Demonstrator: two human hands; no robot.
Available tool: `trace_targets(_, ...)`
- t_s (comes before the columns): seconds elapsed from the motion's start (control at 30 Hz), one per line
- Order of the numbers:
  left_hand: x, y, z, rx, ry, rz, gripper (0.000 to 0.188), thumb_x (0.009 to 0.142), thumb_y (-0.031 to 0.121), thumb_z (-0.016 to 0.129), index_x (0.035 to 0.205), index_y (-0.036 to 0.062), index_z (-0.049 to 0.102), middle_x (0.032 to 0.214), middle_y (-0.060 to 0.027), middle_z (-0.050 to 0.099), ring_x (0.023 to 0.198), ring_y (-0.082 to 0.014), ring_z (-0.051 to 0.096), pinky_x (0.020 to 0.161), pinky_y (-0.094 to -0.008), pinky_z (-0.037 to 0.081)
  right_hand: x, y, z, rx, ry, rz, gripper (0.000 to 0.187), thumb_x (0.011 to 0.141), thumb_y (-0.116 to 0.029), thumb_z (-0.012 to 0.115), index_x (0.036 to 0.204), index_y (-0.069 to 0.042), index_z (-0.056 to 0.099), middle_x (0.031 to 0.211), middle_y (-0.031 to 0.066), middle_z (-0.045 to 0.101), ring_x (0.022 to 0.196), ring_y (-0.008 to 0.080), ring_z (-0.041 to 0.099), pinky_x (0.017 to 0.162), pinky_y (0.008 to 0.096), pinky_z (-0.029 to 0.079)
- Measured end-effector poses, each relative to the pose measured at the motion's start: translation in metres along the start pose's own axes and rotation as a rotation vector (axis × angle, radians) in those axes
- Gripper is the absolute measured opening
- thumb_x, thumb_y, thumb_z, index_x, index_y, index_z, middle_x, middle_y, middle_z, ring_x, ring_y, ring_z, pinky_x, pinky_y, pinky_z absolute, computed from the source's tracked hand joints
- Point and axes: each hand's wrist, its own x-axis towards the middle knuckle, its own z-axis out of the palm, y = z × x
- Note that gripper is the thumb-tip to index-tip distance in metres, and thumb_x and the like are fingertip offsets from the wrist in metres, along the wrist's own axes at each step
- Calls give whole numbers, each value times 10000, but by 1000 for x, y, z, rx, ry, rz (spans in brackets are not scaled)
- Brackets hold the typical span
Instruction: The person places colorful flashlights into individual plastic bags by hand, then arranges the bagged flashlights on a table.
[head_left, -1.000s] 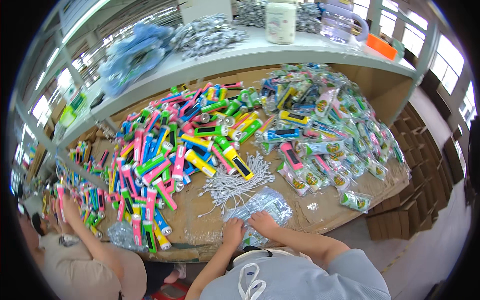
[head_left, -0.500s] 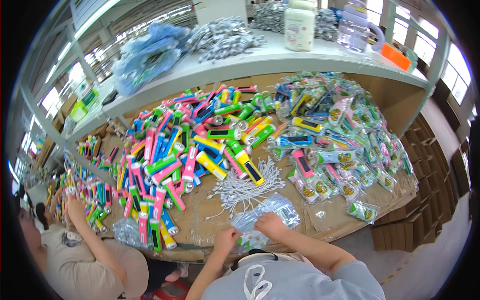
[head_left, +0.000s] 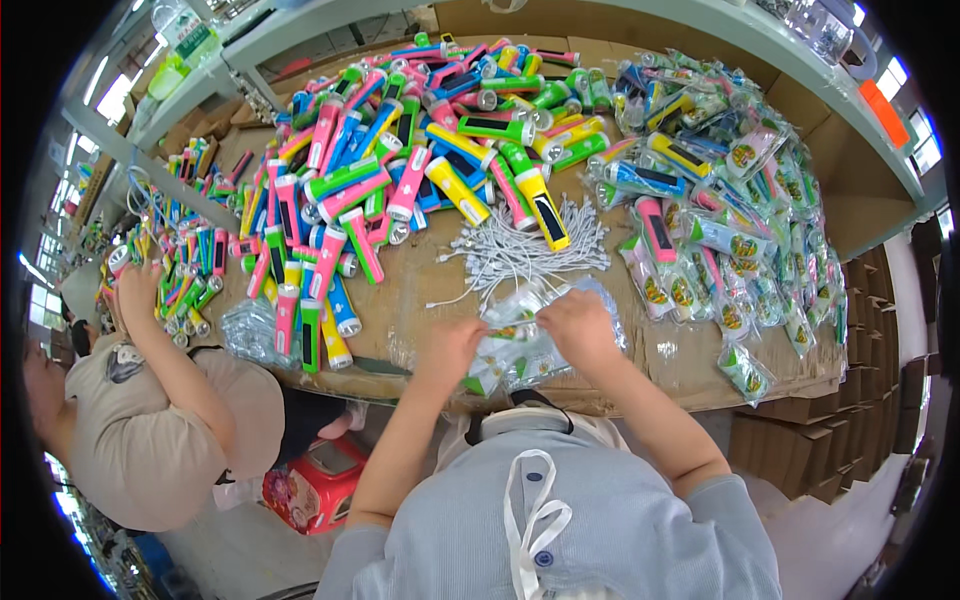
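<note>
My left hand [head_left: 450, 348] and my right hand [head_left: 580, 324] are raised over the near edge of the table, fingers pinched. Stretched between them is the edge of a clear plastic bag [head_left: 514, 328] with a coloured print. Under my hands lies a stack of more clear bags [head_left: 540, 365], partly covered by them. Just beyond sits a heap of white charging cables [head_left: 530, 245]. A yellow flashlight with a dark panel [head_left: 543, 210] rests with one end on the cables.
A large pile of pink, green, blue and yellow flashlights [head_left: 350, 180] fills the left and middle. Bagged flashlights [head_left: 735, 240] are heaped at right. A co-worker [head_left: 150, 400] sits at left near a red stool [head_left: 318, 485]. A shelf [head_left: 760, 60] spans the back; cardboard boxes [head_left: 800, 450] stand at right.
My view has tilted down toward the table. Both hands have risen off the stack and now hold a bag's edge between them.
</note>
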Motion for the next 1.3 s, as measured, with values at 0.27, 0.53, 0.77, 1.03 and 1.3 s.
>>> trace_targets(0.27,-11,25,-17,185,20,308,83,686,92,660,748,65,611,694,-71,605,666,-236,576,618,-350,423,4,-26,-4,469,-216,23,126,733,-203,623,783,-93,656,743,61,624,728,265,580,659,372,456)
trace_targets(0.53,-15,28,-18,180,-27,343,106,671,103,666,727,66,584,656,-62,578,638,-228,564,598,-349,408,2,-43,-1,238,-291,-73,150,701,-222,619,737,-76,627,705,66,611,665,252,585,610,366,466)
trace_targets(0.77,-19,16,-14,245,-95,320,104,657,132,634,729,90,572,645,-58,563,614,-222,557,578,-345,407,4,-52,16,181,-271,-65,148,663,-205,609,650,-62,571,660,83,583,631,259,582,569,377,460)
trace_targets(1.03,-36,-12,-9,228,-78,435,112,665,117,578,775,98,582,765,-29,546,699,-199,568,627,-342,432,-5,-37,48,584,-563,323,183,711,-251,581,739,-74,616,689,102,621,678,280,606,601,374,480)
trace_targets(1.3,-80,-41,-12,58,-318,134,72,702,123,600,754,76,587,837,-79,504,869,-277,481,774,-379,370,-2,47,86,137,-684,535,259,726,-311,542,760,-73,638,823,131,629,812,301,600,692,426,477)
